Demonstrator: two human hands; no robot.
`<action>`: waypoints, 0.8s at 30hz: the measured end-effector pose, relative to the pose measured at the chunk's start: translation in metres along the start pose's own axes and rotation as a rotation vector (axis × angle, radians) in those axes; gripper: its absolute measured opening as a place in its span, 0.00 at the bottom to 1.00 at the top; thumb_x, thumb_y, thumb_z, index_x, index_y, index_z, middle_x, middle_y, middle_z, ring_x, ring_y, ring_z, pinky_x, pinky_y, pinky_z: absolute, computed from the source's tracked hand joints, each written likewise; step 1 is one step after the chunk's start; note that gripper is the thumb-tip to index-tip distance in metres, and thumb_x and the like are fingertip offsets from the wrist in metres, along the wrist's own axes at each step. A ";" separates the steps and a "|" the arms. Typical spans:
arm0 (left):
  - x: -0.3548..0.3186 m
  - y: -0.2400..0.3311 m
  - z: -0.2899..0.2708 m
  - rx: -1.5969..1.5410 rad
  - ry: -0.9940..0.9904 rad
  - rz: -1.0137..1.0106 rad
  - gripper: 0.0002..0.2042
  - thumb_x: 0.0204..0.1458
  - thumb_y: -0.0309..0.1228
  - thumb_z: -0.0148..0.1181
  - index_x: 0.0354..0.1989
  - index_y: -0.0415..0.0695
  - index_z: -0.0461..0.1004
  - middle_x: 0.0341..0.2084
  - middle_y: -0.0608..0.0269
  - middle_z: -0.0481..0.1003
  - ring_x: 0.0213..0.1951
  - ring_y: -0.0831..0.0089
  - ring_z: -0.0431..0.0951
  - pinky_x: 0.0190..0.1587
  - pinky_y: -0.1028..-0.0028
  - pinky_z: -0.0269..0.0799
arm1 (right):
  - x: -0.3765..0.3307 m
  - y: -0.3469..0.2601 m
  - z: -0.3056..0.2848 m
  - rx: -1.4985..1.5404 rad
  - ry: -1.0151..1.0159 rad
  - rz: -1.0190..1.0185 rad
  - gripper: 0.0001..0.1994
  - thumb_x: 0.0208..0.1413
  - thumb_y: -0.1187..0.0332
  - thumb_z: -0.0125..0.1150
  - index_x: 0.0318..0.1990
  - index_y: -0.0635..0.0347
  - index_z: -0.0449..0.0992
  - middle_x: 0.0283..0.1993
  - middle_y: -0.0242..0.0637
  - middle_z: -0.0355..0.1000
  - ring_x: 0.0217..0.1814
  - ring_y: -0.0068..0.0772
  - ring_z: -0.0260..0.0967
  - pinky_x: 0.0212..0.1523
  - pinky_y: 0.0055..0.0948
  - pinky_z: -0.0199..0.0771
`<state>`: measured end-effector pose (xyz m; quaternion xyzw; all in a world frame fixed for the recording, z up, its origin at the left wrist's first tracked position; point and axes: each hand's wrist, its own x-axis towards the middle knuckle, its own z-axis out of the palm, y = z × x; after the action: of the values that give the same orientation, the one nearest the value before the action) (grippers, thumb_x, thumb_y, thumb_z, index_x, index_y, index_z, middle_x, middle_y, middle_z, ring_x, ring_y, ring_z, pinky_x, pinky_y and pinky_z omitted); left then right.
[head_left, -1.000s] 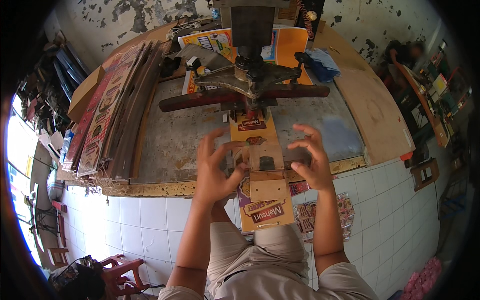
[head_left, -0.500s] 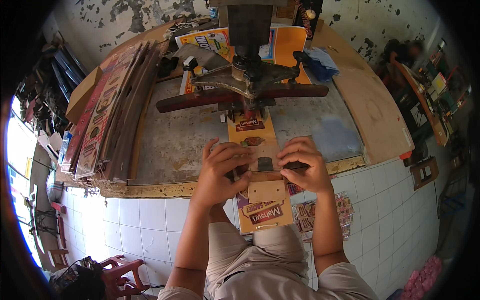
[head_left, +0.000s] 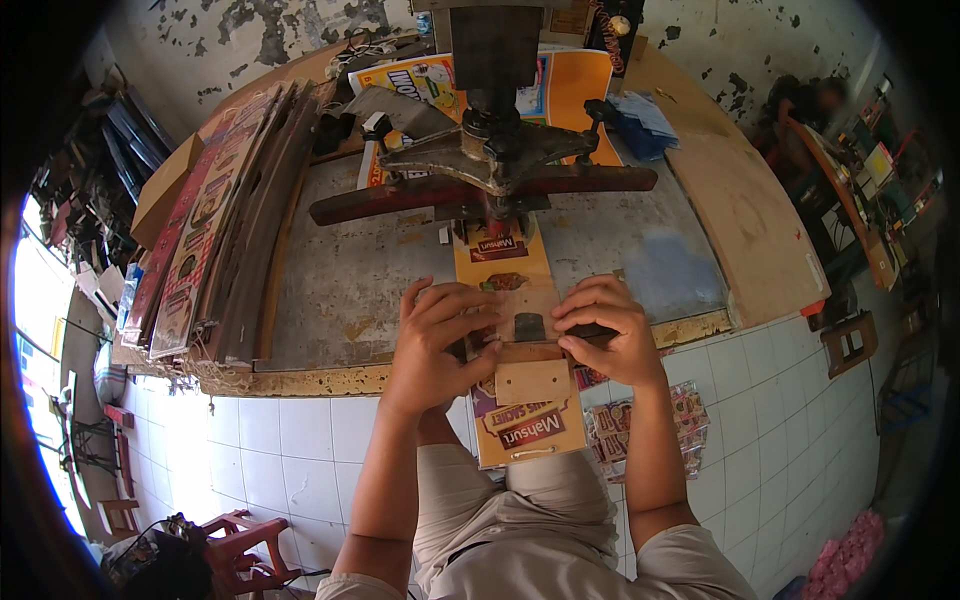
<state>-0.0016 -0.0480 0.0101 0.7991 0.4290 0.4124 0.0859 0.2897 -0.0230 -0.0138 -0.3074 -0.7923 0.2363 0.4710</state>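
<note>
A yellow printed card strip [head_left: 500,272] lies on the metal worktop under the press head, with its near end towards me. My left hand [head_left: 440,345] has its fingers curled at the left edge of the strip, thumb opposite. Along the right edge, my right hand [head_left: 612,328] pinches in the same way. Between them lies a pale brown piece with a dark arched patch [head_left: 529,326]. Just in front, at the table's edge, sits a small brown board with two holes [head_left: 534,382]. Below it another yellow printed card [head_left: 530,432] hangs over my lap.
The dark metal press [head_left: 495,155] stands over the worktop [head_left: 340,290], its red crossbar spanning it. Long printed panels [head_left: 215,215] are stacked at left. A brown board [head_left: 740,220] lies at right. Printed sheets [head_left: 648,430] are below the table; a red stool [head_left: 245,550] stands lower left.
Both hands keep nearly the same position and grip. The card strip and brown board show no clear movement.
</note>
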 end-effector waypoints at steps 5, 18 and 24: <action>0.000 -0.002 0.000 0.013 0.009 0.026 0.13 0.43 0.30 0.78 0.40 0.51 0.91 0.50 0.72 0.88 0.56 0.65 0.82 0.75 0.48 0.60 | -0.001 0.001 -0.001 0.008 -0.004 -0.008 0.09 0.51 0.73 0.81 0.41 0.55 0.91 0.51 0.27 0.87 0.63 0.39 0.76 0.68 0.45 0.73; 0.001 -0.001 -0.001 0.019 0.027 0.017 0.13 0.42 0.30 0.79 0.39 0.51 0.91 0.49 0.71 0.88 0.54 0.65 0.83 0.73 0.50 0.63 | 0.001 0.000 0.000 0.005 -0.008 -0.044 0.10 0.52 0.74 0.81 0.42 0.55 0.91 0.51 0.29 0.87 0.63 0.40 0.77 0.65 0.44 0.76; 0.001 0.000 -0.001 0.015 0.029 0.013 0.12 0.42 0.29 0.79 0.38 0.51 0.90 0.49 0.72 0.88 0.54 0.65 0.83 0.73 0.50 0.63 | 0.001 0.000 0.000 0.004 -0.010 -0.046 0.09 0.52 0.74 0.81 0.42 0.54 0.92 0.51 0.28 0.87 0.63 0.40 0.77 0.65 0.44 0.76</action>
<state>-0.0026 -0.0474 0.0114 0.7964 0.4282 0.4211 0.0709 0.2897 -0.0223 -0.0130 -0.2870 -0.8009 0.2287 0.4732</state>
